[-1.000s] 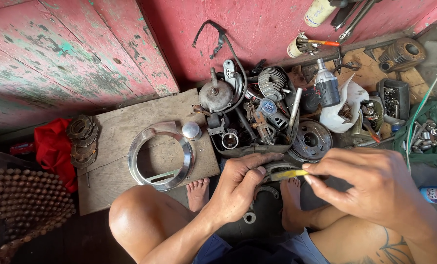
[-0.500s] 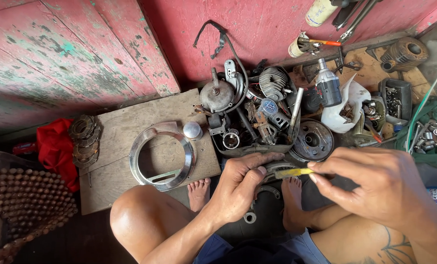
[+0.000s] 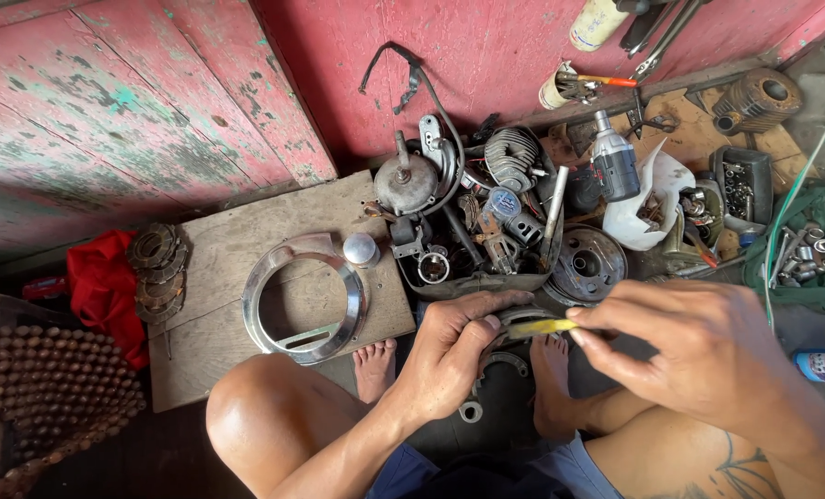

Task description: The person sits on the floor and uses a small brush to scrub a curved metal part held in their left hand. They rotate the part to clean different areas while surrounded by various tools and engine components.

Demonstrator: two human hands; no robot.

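Note:
My left hand (image 3: 451, 349) grips a curved grey metal part (image 3: 516, 317) in front of my knees, above my bare feet. My right hand (image 3: 699, 346) pinches a small yellow-handled tool (image 3: 542, 326) and presses its tip against that part. Both hands meet just below a dark tray (image 3: 473, 282) heaped with engine parts. Most of the metal part is hidden under my left fingers.
A wooden board (image 3: 237, 240) at left carries a chrome ring (image 3: 303, 294) and a small round cap (image 3: 361, 248). Stacked gear plates (image 3: 157, 268) and a red cloth (image 3: 98, 282) lie beside it. A brake drum (image 3: 586, 263), cordless drill (image 3: 613, 166) and sockets (image 3: 800, 251) lie at right.
My right hand has shifted slightly left and back with the yellow tool against the part. The left hand keeps its grip; the view wobbled a little.

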